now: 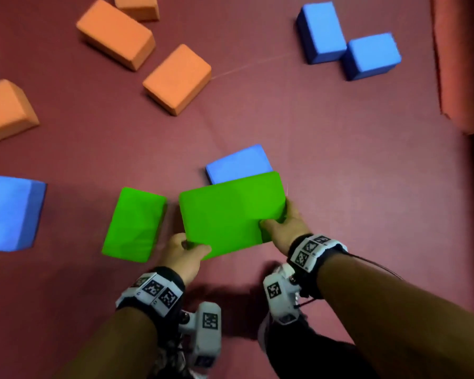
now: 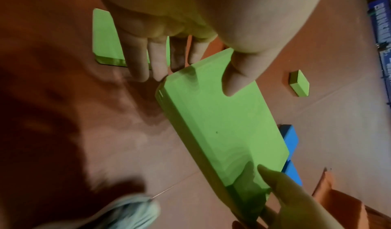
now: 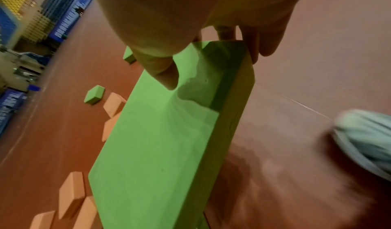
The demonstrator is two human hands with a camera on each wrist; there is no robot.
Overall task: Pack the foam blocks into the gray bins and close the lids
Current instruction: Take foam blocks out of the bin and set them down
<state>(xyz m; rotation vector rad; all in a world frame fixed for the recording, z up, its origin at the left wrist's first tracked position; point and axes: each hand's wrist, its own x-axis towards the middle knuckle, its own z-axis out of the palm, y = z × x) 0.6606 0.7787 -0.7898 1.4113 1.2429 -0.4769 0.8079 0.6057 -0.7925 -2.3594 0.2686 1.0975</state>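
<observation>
1. Head view: both hands hold one big green foam block (image 1: 231,214) just above the floor (image 1: 340,160), near the person's feet.
2. The left hand (image 1: 182,255) pinches the block's near left corner, thumb on top and fingers under. The left wrist view shows the same, with the thumb flat on the green top.
3. The right hand (image 1: 285,228) grips the right end, thumb on top and fingers curled round the edge.
4. The long side of the block runs from left to right, from one hand to the other. So each hand has one end, and neither hand is nearer than the other.
5. A second green block (image 1: 134,225) lies on the floor just beside the held one, on the left. It points away from the person, not across.
6. A blue block (image 1: 238,164) lies just behind the held block, partly hidden by it.
7. More blue blocks (image 1: 345,42) sit far off toward the right, and orange blocks (image 1: 148,56) far off toward the left.
8. No gray bin shows in any view, so I cannot tell which way the block must go.
9. I think the job has only begun, since many blocks lie loose. The next move looks like lifting the block level, with both hands together.
</observation>
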